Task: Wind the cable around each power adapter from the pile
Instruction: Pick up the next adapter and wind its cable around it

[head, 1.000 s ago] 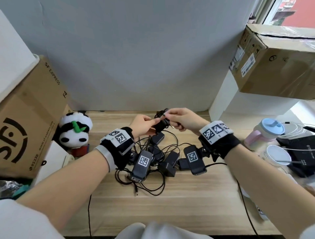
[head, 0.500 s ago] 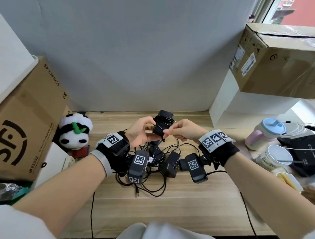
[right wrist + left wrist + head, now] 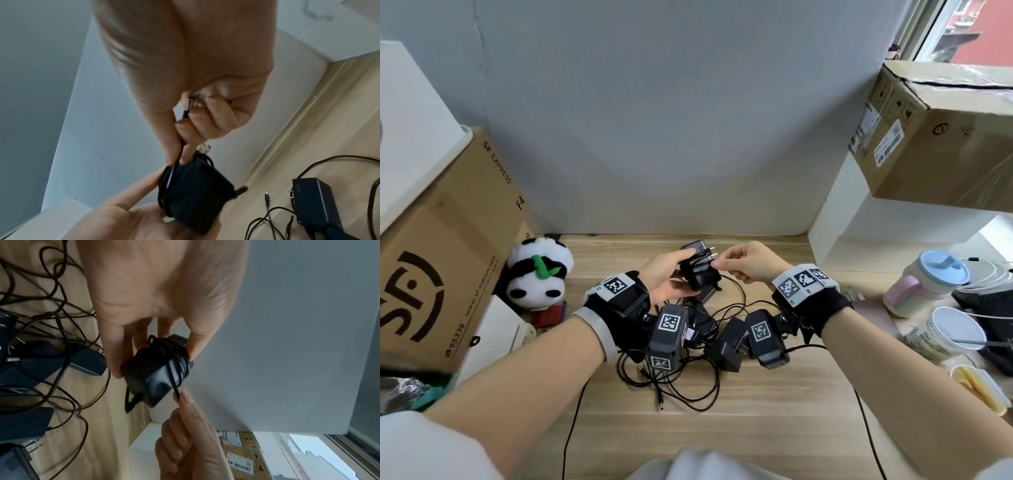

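Observation:
A black power adapter (image 3: 700, 272) (image 3: 152, 369) (image 3: 195, 194) is held above the wooden desk (image 3: 774, 411), its thin cable looped several times round its body. My left hand (image 3: 671, 274) (image 3: 148, 305) grips the adapter between thumb and fingers. My right hand (image 3: 748, 262) (image 3: 193, 100) pinches the free end of the cable (image 3: 174, 386) (image 3: 182, 146) just beside the adapter's metal prongs (image 3: 204, 148). Below the hands lies the pile of black adapters (image 3: 726, 342) with tangled cables (image 3: 688, 387).
A plush panda (image 3: 539, 274) and a large cardboard box (image 3: 438, 260) stand at the left. A white shelf (image 3: 859, 233) carries another cardboard box (image 3: 935, 133) at the right. Cups (image 3: 945, 332) and white cables crowd the right edge. A grey wall backs the desk.
The adapter has turned in my left hand. My right hand has gone from below the adapter to its right side, laying more cable round it.

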Demonstrator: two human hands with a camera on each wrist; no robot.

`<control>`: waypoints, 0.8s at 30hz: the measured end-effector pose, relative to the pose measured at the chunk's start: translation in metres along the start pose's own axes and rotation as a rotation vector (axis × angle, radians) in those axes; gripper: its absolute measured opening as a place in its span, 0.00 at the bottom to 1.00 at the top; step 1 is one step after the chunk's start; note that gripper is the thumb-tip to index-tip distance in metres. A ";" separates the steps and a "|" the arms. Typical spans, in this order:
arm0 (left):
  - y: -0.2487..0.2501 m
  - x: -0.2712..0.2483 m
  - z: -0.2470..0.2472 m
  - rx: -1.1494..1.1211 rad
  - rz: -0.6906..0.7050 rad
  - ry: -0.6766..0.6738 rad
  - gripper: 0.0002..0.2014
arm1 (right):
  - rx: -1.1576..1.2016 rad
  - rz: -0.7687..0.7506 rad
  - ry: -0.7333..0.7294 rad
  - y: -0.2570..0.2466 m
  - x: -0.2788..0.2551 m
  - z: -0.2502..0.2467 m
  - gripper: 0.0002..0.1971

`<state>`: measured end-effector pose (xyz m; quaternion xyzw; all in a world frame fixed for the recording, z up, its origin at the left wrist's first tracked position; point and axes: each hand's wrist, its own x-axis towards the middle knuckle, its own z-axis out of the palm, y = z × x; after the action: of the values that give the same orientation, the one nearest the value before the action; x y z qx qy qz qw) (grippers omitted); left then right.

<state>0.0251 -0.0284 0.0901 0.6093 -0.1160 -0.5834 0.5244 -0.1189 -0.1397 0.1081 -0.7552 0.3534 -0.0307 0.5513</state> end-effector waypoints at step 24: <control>0.006 0.016 0.020 0.361 0.265 0.227 0.09 | 0.739 0.212 0.040 0.014 0.017 0.010 0.11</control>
<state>0.0164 -0.0526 0.0904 0.7342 -0.2377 -0.4071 0.4886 -0.1089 -0.1435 0.0865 -0.4640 0.4053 -0.1136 0.7794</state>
